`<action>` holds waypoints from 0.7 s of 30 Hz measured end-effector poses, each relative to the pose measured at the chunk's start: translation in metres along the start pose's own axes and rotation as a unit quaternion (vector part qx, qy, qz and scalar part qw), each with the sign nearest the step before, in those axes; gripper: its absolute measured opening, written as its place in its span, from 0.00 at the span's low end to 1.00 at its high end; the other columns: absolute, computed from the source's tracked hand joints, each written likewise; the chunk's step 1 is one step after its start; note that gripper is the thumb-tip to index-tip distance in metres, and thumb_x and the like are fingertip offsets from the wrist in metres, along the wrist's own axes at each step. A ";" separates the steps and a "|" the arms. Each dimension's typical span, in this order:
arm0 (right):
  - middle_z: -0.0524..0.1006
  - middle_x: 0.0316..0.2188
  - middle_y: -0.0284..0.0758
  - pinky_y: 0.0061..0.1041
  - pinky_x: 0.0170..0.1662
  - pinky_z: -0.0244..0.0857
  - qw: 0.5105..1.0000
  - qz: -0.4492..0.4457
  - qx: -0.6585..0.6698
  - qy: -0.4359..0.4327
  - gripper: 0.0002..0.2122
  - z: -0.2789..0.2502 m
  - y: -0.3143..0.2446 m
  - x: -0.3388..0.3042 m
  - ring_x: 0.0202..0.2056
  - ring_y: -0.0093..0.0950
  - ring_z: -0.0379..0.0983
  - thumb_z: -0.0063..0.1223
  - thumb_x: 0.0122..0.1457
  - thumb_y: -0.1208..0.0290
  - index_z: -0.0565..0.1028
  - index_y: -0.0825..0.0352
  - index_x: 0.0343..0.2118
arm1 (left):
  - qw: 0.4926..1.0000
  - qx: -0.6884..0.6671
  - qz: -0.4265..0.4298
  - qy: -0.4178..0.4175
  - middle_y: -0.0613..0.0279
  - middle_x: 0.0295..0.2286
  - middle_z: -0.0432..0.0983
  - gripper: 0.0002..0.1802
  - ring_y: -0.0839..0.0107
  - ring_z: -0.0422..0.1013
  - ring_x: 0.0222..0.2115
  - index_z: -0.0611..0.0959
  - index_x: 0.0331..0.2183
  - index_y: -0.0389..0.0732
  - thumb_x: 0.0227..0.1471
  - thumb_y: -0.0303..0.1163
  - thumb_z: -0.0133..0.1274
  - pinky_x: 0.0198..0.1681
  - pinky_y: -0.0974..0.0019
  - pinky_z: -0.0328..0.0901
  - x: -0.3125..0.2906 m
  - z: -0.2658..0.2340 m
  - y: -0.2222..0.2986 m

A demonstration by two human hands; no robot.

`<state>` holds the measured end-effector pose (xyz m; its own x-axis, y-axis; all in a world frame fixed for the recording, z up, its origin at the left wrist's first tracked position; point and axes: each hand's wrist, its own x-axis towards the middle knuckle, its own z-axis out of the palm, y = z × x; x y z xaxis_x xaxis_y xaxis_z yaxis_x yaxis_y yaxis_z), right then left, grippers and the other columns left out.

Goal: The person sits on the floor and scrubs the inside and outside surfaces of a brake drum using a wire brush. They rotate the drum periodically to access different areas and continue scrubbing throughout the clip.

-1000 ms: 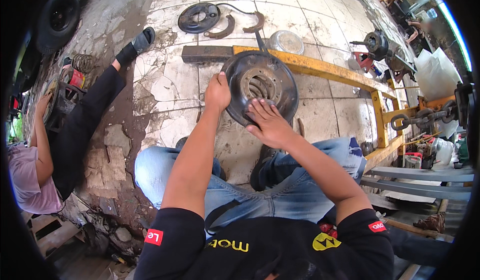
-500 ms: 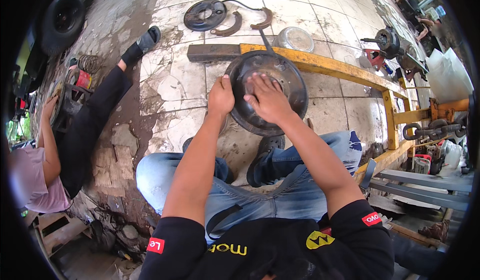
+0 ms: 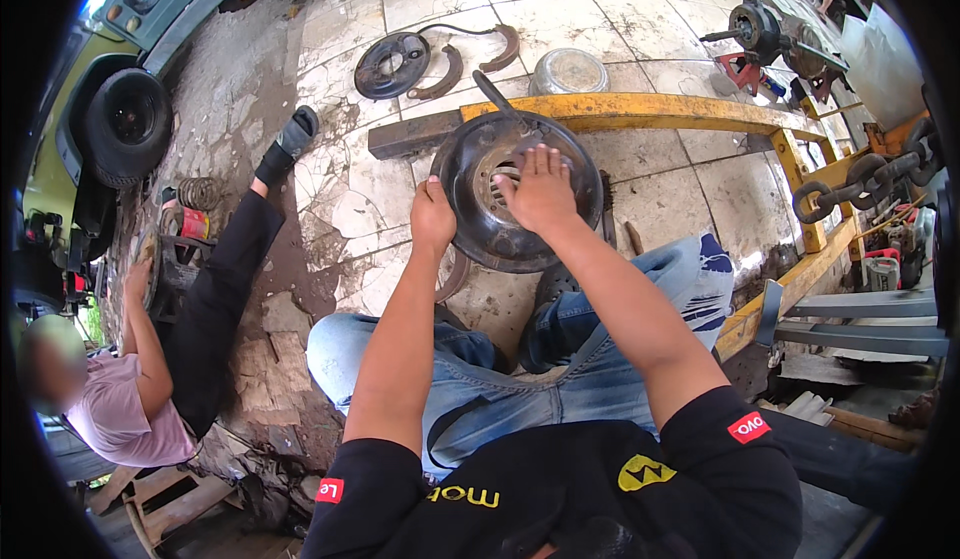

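Note:
A round black brake backing plate point(image 3: 482, 234) is held in front of me above my lap, tilted toward me. My left hand point(image 3: 433, 216) grips its left rim, thumb on the face and fingers behind, out of sight. Flat on the plate's face lies my right hand point(image 3: 545, 194), fingers stretched, just right of the centre hole. A small dark patch shows by its fingertips; I cannot tell whether it is a cloth or paper. A hose or cable point(image 3: 493, 91) rises behind the plate's top edge. Under the plate's lower left, a curved brake shoe point(image 3: 455, 277) lies partly hidden.
Beyond the yellow metal frame point(image 3: 640, 111) lie another backing plate point(image 3: 391, 66), two brake shoes point(image 3: 440, 74) and a round metal pan point(image 3: 569, 73). A co-worker point(image 3: 135, 389) sits at left with one leg stretched out. A heavy chain point(image 3: 868, 181) hangs at right.
My right hand has slid to the right across the plate, baring more of the centre hole. The left hand keeps its hold on the rim. The whole view has shifted slightly.

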<state>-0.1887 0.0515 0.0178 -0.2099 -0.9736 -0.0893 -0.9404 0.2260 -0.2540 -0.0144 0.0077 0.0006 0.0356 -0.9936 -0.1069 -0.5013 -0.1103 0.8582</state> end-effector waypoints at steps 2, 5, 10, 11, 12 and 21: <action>0.49 0.66 0.45 0.41 0.67 0.38 0.997 -0.069 0.030 -0.011 0.34 0.001 -0.006 0.004 0.67 0.42 0.43 0.29 0.65 0.46 0.53 0.71 0.63 | 1.000 0.005 -0.022 -0.015 0.35 0.42 0.73 0.31 0.44 0.69 0.46 0.73 0.47 0.29 0.64 0.49 0.32 0.50 0.54 0.61 -0.002 -0.002 0.000; 0.49 0.66 0.45 0.41 0.68 0.37 0.994 -0.106 0.022 -0.017 0.34 -0.001 0.004 0.001 0.67 0.42 0.42 0.29 0.65 0.46 0.54 0.70 0.63 | 0.998 0.036 -0.035 -0.028 0.37 0.43 0.73 0.31 0.47 0.69 0.46 0.73 0.48 0.28 0.64 0.49 0.32 0.51 0.56 0.61 -0.005 -0.008 0.001; 0.51 0.65 0.46 0.42 0.67 0.38 0.999 -0.019 -0.002 0.033 0.33 0.011 0.008 0.003 0.67 0.42 0.44 0.31 0.65 0.46 0.56 0.71 0.62 | 0.998 0.024 -0.061 -0.011 0.36 0.43 0.73 0.31 0.46 0.69 0.46 0.72 0.49 0.29 0.64 0.48 0.32 0.51 0.56 0.61 -0.011 -0.002 -0.005; 0.52 0.65 0.46 0.42 0.67 0.38 0.998 -0.050 0.009 0.028 0.33 0.012 -0.004 0.005 0.67 0.42 0.44 0.31 0.65 0.47 0.57 0.71 0.62 | 0.997 0.019 -0.068 -0.013 0.36 0.43 0.73 0.31 0.46 0.69 0.46 0.72 0.49 0.29 0.64 0.48 0.31 0.51 0.56 0.61 -0.016 -0.003 -0.001; 0.52 0.65 0.46 0.43 0.67 0.38 0.996 -0.081 0.020 0.023 0.32 0.010 -0.012 0.005 0.67 0.43 0.44 0.31 0.65 0.47 0.57 0.71 0.62 | 0.997 0.013 -0.075 -0.014 0.36 0.43 0.73 0.31 0.45 0.69 0.46 0.72 0.49 0.29 0.64 0.48 0.31 0.50 0.55 0.61 -0.020 -0.004 0.002; 0.51 0.66 0.46 0.44 0.67 0.36 0.997 -0.072 0.013 -0.017 0.33 0.002 -0.018 0.010 0.67 0.46 0.43 0.29 0.65 0.46 0.56 0.70 0.62 | 0.997 -0.019 -0.074 0.004 0.38 0.45 0.71 0.31 0.50 0.68 0.48 0.70 0.51 0.28 0.63 0.49 0.35 0.52 0.59 0.61 -0.030 0.002 -0.017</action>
<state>-0.1730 0.0375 0.0199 -0.0641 -0.9946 -0.0822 -0.9525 0.0855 -0.2922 -0.0085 0.0395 -0.0112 0.1145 -0.9666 -0.2294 -0.4565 -0.2563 0.8520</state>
